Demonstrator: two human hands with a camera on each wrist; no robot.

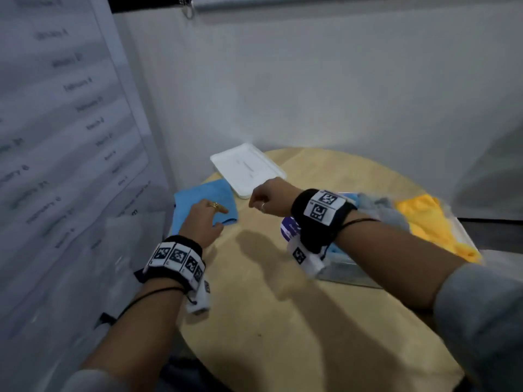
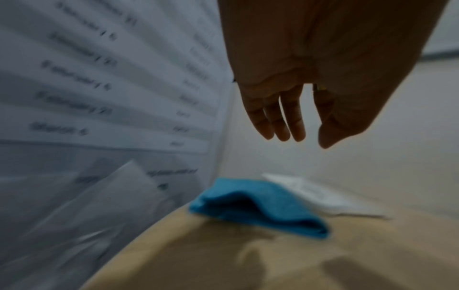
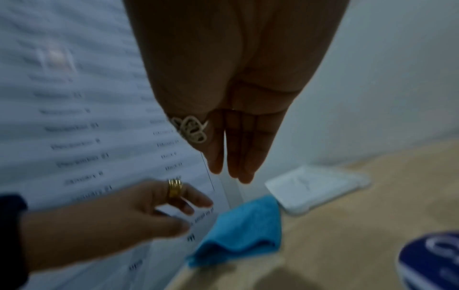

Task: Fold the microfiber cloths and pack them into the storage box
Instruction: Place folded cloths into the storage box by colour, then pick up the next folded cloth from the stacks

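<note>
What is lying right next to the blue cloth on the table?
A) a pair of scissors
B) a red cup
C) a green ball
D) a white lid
D: a flat white lid lies on the round table with its near edge against the folded blue cloth; no cup, ball or scissors show.

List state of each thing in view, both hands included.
blue cloth: folded, lying on the table, not held
white lid: off, flat on table
storage box: open, cloths inside
yellow cloth: unfolded, in box
left hand: open, above blue cloth
right hand: open, empty
</note>
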